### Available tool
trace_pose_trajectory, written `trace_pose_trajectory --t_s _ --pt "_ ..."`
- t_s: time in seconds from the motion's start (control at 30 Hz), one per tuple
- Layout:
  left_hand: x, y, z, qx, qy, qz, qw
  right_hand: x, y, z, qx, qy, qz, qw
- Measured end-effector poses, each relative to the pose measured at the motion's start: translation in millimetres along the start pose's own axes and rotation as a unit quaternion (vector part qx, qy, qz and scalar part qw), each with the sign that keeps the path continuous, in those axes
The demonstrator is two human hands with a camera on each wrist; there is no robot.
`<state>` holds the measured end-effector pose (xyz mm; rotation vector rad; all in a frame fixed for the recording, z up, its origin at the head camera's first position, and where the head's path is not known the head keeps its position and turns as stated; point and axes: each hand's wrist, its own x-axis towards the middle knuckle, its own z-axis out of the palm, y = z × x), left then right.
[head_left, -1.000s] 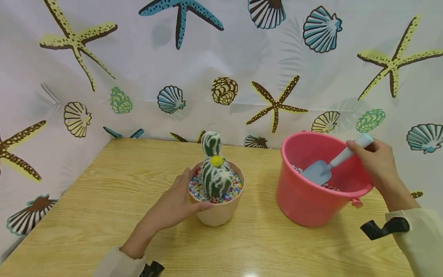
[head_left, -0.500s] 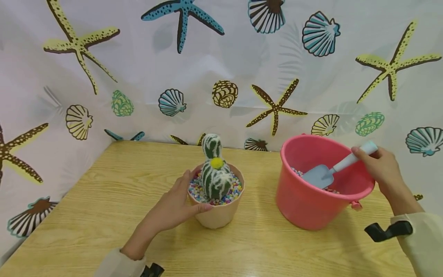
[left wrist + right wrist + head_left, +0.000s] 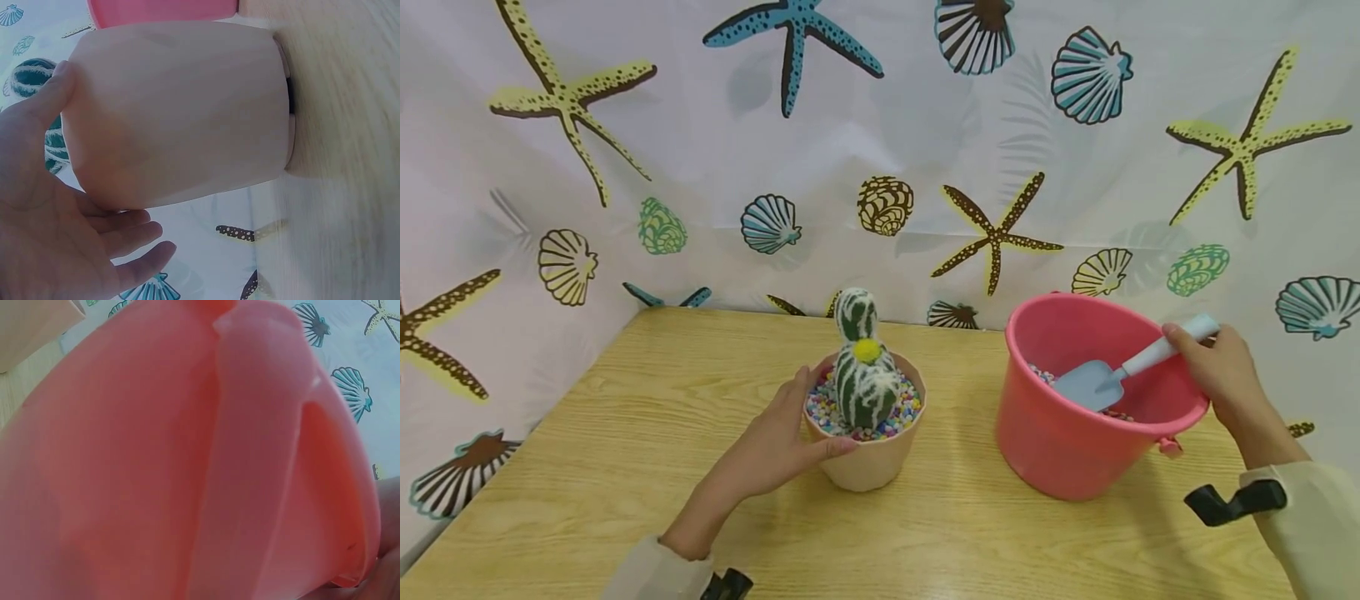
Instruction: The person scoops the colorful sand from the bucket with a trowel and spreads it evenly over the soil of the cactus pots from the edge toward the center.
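Note:
My left hand [image 3: 775,446] holds a pale peach flowerpot [image 3: 867,468] by its rim, thumb at the front and fingers along the left side. In the pot, a green-and-white toy cactus [image 3: 868,396] with a yellow flower stands in multicoloured pebbles [image 3: 823,410]. The left wrist view shows the pot's plain side [image 3: 181,119], with the cactus [image 3: 32,76] partly hidden behind the thumb. At the right rim of a pink bucket [image 3: 1067,450], my right hand [image 3: 1225,367] grips the white handle of a light-blue trowel [image 3: 1088,385]. Its blade slants into the bucket among pebbles [image 3: 1043,375].
Both containers stand on a wood-grain table [image 3: 700,375], apart from each other. A white curtain [image 3: 820,150] printed with shells and starfish hangs behind it and on the left. Up close, the bucket's wall and handle strap [image 3: 256,456] fill most of the right wrist view.
My right hand has lowered slightly and shifted a little right with the trowel handle, while the blade stays inside the bucket. The left hand and flowerpot keep their place.

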<state>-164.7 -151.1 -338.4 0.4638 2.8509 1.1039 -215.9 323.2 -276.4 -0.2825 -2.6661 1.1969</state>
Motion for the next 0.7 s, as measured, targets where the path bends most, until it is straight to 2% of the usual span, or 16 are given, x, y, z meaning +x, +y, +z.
trace_pose_trajectory --t_s 0.13,0.3,0.47,0.6,0.7 --pt "-0.2 -3.0 -5.7 -0.007 -0.006 0.009 0.9999 -1 -6 -0.7 -0.019 0.012 0.003 1.0" --pt "-0.5 -7.5 -25.1 -0.025 -0.015 0.017 0.9994 1 -20 -3.7 -0.085 0.039 -0.004 0.996" --pt "2.7 -5.4 -46.6 0.002 0.031 0.02 0.9993 3 -37 -7.8 -0.144 0.054 -0.045 0.987" --pt "10.8 0.4 -62.3 0.044 0.061 0.015 0.997 6 -53 -8.8 -0.164 0.042 -0.063 0.983" --pt "18.5 7.5 -71.9 0.087 0.09 0.015 0.992 7 -62 -7.3 -0.166 0.024 -0.076 0.983"
